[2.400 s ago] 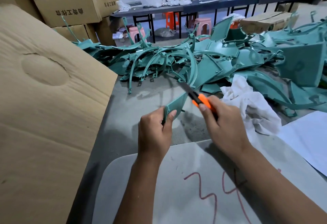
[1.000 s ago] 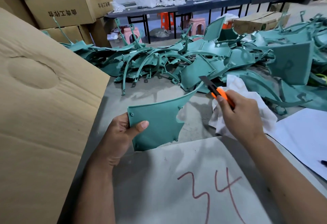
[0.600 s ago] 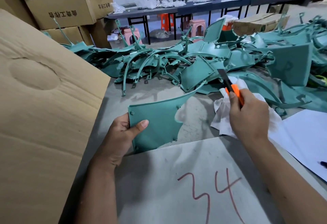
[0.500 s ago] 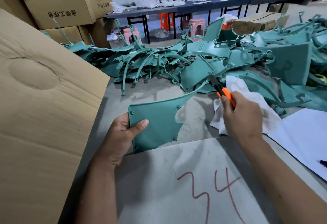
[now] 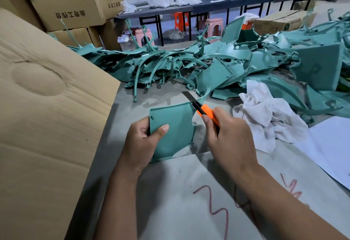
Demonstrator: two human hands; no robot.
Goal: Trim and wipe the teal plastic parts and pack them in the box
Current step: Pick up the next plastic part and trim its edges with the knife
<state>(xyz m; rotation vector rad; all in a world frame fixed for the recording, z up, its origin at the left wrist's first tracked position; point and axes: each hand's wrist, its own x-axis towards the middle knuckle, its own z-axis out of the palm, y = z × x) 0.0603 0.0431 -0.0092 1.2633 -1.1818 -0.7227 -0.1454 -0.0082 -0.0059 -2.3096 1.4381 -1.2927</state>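
My left hand (image 5: pixel 141 141) grips a flat teal plastic part (image 5: pixel 175 126) by its left edge, thumb on its face, and holds it upright above the table. My right hand (image 5: pixel 230 135) grips an orange utility knife (image 5: pixel 205 111); its dark blade lies against the part's upper right edge, near the curved tip. A big heap of teal parts (image 5: pixel 217 69) covers the far side of the table. A crumpled white rag (image 5: pixel 265 114) lies just right of the knife. The open flap of a large cardboard box (image 5: pixel 47 116) fills the left.
A grey board with red marks (image 5: pixel 198 201) lies on the table in front of me. White paper (image 5: pixel 329 145) sits at the right edge. Stacked cartons (image 5: pixel 72 6) stand at the back left. Long tables, stools and a person are far behind.
My right hand has brought the knife from over the rag leftward onto the part's upper edge. My left hand has moved the part right and nearer, after turning it face-on earlier.
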